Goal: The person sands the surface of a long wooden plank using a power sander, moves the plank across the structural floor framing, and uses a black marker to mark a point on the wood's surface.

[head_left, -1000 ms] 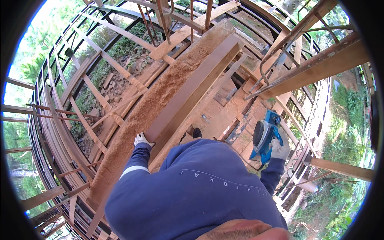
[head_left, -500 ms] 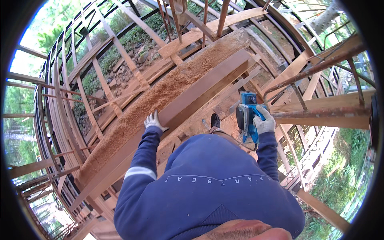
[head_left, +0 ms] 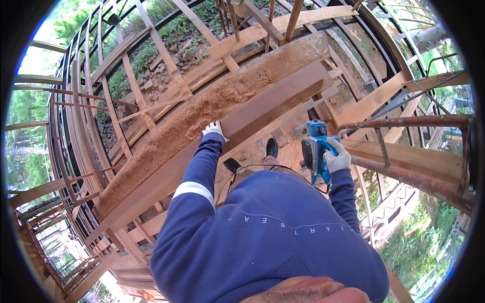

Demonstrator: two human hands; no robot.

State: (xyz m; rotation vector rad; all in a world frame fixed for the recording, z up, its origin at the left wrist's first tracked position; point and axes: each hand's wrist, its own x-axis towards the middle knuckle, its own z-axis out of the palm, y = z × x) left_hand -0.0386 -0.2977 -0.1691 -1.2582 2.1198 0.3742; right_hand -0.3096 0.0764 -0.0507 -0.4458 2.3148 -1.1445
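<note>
A long, smooth brown wooden beam (head_left: 275,101) runs diagonally from the lower left to the upper right in front of me. My left hand (head_left: 215,131), in a white glove, is placed across the beam near its middle. Its fingers bend over the far edge and the thumb lies toward the near side. In my gloved right hand (head_left: 337,155) is a blue electric planer (head_left: 317,146), with the fingers wrapped round its handle. I hold the planer off to the right, apart from the beam. The tool's underside is hidden.
Sawdust (head_left: 172,121) lies heaped along the beam's far side. Rusty metal bars (head_left: 404,122) and a thick timber (head_left: 409,156) stand close on the right. Beyond is a lattice of wooden slats (head_left: 166,55). A dark cord (head_left: 252,166) crosses near my legs and shoes (head_left: 272,147).
My left hand has slid along the beam toward its far right end, its fingers drawn closer together. A second shoe and the cord have come into view. The planer stays in my right hand.
</note>
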